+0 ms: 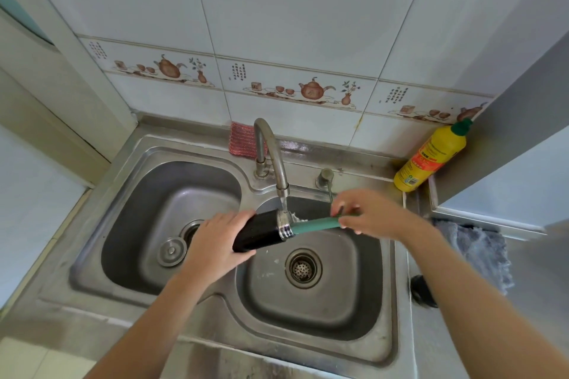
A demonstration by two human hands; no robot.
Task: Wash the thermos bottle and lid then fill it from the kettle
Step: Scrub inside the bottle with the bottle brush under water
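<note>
**Scrubbing the thermos interior under the tap**

Black thermos bottle (261, 232) held on its side at mid-frame, over the divider and right basin of the double sink (308, 326), steel mouth pointing right and sitting just below the faucet (277, 160) spout. Left hand (215, 243) wrapped round the dark body, fingers curled over the top. Right hand (369, 215) pinching the far end of a green-handled bottle brush (317, 223), its working end pushed into the mouth and hidden inside. Thin stream of water apparently landing at the rim.

For a good scrub, probably: keep the grip firm on the wet body, tilt the mouth slightly down so rinse water drains into the basin, twist the brush while pushing through to the bottom, avoid levering the handle against the rim.

Small dark round object (423, 291) on the counter at right edge, possibly the lid; cannot be confirmed. Grey cloth (474, 252) beside it. Yellow detergent bottle (431, 157) in the upper-right corner, pink scouring pad (243, 140) behind the faucet. No kettle in view.
</note>
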